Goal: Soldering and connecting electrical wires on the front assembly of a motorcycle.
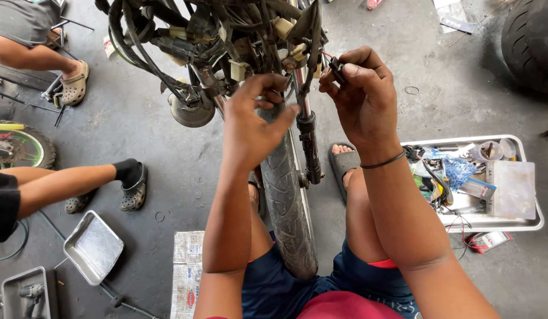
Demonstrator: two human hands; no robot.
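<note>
I sit astride the front tyre (289,195) of a motorcycle, facing its bared wiring harness (209,35) of black cables and pale connectors. My right hand (360,97) pinches a small black connector (337,69) with red wires, held up beside the fork tube (309,139). My left hand (253,121) is raised with fingers curled and apart, holding nothing, its fingertips close to the wiring and the fork. A round horn (191,112) hangs under the harness.
A white tray (525,221) of tools and small parts lies on the concrete at right, a red meter (490,240) beside it. An empty metal pan (93,245) and newspaper (187,272) lie at lower left. Two other persons' legs are at left; a tyre (531,41) at top right.
</note>
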